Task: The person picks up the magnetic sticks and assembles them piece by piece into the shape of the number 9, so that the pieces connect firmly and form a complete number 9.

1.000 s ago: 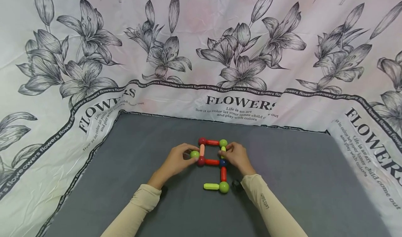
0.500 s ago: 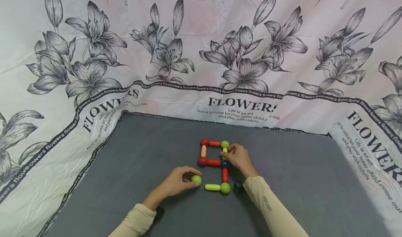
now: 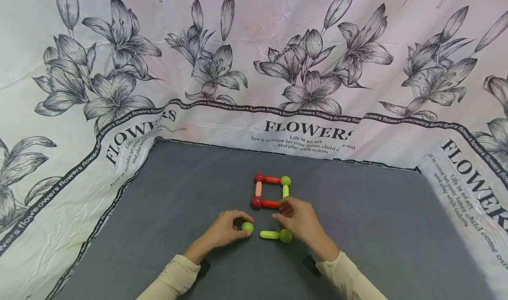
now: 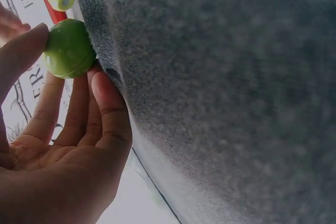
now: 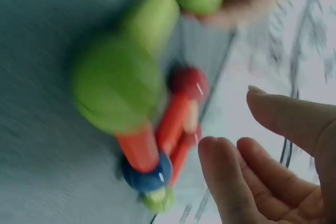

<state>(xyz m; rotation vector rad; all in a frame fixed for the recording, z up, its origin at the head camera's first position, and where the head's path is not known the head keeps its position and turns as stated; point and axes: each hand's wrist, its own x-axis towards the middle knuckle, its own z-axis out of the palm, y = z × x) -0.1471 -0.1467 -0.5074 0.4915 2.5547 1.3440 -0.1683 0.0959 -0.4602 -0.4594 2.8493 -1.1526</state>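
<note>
My left hand [image 3: 224, 231] pinches a loose green ball [image 3: 247, 227] between thumb and fingers, low at the table. Just right of it, a yellow-green rod [image 3: 270, 235] points its free end at that ball, its other end joined to a second green ball [image 3: 285, 236]. My right hand [image 3: 303, 223] hovers over the right side of the figure, fingers loosely bent, holding nothing. In the right wrist view a red rod [image 5: 139, 148] links that second ball to a blue ball [image 5: 149, 174]. The hand hides the blue ball in the head view.
Farther back, red balls [image 3: 257, 202], a green ball [image 3: 285, 181] and several rods, including a peach rod [image 3: 258, 189], form a square. Everything lies on a grey tabletop [image 3: 190, 181]. A flower-printed cloth [image 3: 222, 123] borders its back and sides.
My left hand has brought the green ball from beside the square toward me, near the yellow-green rod's free end. My right hand has let go of the square's right-hand rod and come nearer.
</note>
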